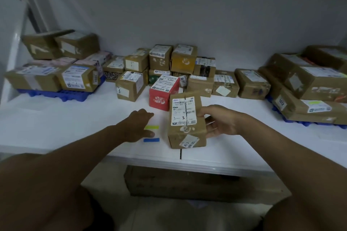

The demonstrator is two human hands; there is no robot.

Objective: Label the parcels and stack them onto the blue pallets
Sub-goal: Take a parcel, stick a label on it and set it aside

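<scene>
At the desk's [56,127] front edge, my right hand [219,123] grips the upright parcel [185,119]; my left hand [139,125], fingers relaxed, hovers nearer the yellow label [151,127] just left of it.

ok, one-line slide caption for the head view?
Right hand holds a brown parcel marked 3—3 on the white table; left hand reaches toward coloured labels.

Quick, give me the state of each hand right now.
Left hand: holds nothing, reaches over the yellow strip and blue strip; finger pose hidden.
Right hand: grips the brown parcel marked "3-3" by its right side.
</scene>
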